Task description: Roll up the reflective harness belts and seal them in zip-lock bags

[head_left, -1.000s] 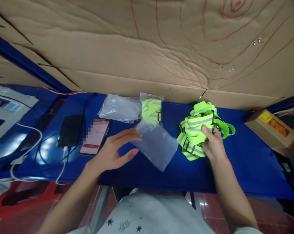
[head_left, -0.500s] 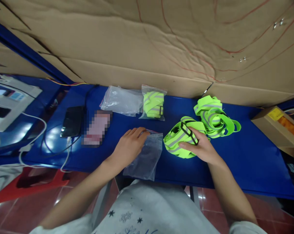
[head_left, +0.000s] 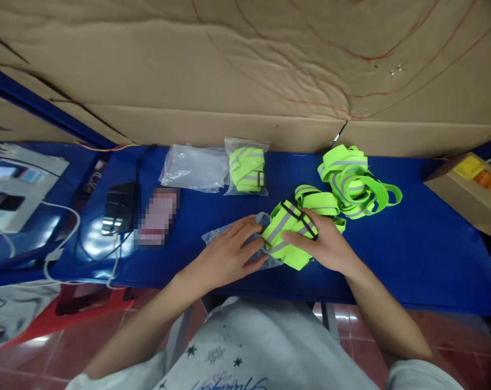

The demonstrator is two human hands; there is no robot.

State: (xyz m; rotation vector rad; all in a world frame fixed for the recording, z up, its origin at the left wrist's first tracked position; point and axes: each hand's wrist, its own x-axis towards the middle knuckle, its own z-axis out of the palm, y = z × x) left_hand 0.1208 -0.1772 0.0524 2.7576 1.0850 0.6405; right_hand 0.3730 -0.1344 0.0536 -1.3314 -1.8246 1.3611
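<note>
My right hand (head_left: 330, 241) grips a folded bundle of neon yellow-green reflective strap (head_left: 288, 235) with grey stripes and a black buckle, thumb on top. The bundle's left end is at the mouth of a clear plastic bag (head_left: 219, 233). My left hand (head_left: 227, 254) lies over that bag with its fingers bent on it, holding it close to the bundle; the hand hides most of the bag. Just behind the right hand lies another strap coil (head_left: 316, 200), touching a loose heap of the same straps (head_left: 351, 181).
At the back sit a filled bag of strap (head_left: 246, 168) and flat clear bags (head_left: 194, 168). To the left are a blurred-out pink item (head_left: 158, 216), a black device (head_left: 119, 208) with cables and a white machine (head_left: 26, 181). A cardboard box (head_left: 469, 189) stands right, and a cardboard wall (head_left: 229, 70) rises behind.
My right hand has brought the strap bundle left and lifted it off the other coil, to the bag. The bag has turned and moved under my left hand, its mouth now toward the bundle.
</note>
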